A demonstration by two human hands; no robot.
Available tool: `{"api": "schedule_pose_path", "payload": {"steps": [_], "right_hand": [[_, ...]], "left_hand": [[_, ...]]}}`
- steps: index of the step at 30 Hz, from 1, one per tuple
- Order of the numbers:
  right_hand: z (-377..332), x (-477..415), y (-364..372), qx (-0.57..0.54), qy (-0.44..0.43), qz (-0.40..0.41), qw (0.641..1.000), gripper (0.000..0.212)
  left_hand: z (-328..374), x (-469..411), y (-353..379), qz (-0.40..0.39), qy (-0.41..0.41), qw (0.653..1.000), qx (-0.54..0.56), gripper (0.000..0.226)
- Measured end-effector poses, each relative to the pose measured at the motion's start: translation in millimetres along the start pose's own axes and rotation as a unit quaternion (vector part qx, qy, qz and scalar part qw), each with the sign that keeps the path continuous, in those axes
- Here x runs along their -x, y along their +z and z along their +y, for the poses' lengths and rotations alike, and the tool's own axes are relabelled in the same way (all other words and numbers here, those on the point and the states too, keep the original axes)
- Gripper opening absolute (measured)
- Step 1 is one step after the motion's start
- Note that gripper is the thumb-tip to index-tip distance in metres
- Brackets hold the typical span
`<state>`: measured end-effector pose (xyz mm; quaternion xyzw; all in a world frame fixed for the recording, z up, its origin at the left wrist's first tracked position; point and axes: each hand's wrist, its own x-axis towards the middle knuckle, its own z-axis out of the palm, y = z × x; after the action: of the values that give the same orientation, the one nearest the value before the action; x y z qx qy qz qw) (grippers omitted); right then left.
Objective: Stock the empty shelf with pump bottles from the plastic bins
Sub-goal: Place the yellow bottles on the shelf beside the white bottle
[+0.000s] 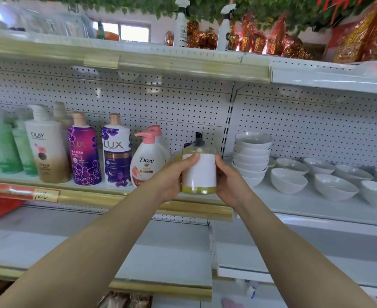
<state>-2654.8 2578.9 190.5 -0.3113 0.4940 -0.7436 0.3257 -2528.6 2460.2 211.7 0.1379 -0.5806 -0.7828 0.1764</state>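
The left hand (172,177) and right hand (228,183) clasp the yellow pump bottle (199,172) upright, just right of the Dove bottle (146,162) at the shelf (116,197) edge. Their fingers curl behind it, mostly hidden, and its base contact is unclear.

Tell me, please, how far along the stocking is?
Done: green bottles, an Olay bottle, two Lux bottles and a Dove bottle stand on the shelf. In hand: left hand and right hand grip a yellow pump bottle right of the Dove. Left: setting it down; the bins are out of view.
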Motion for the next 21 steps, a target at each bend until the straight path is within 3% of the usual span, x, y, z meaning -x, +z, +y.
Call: {"api": "schedule_pose_path", "payload": {"steps": [5,8,15,18,21], "right_hand": [[3,-2,-1,0.118,-0.011,-0.020,0.993,0.050],[6,-4,3,0.193,-0.019,-0.039,0.980,0.054],[14,-19,-10,0.045,0.014,0.005,0.999,0.066],[12,-20,-2,0.085,0.027,-0.035,0.995,0.062],[14,-23,11,0.131,0.041,-0.054,0.989,0.070]], "left_hand": [[3,-5,10,0.080,0.015,0.996,-0.019,0.042],[6,-9,10,0.085,0.019,0.996,-0.024,0.046],[7,-8,-8,0.100,-0.029,0.995,-0.010,0.032],[7,-8,-13,0.130,-0.016,0.991,-0.016,0.024],[10,-6,-14,0.139,-0.005,0.990,-0.023,0.014]]}}
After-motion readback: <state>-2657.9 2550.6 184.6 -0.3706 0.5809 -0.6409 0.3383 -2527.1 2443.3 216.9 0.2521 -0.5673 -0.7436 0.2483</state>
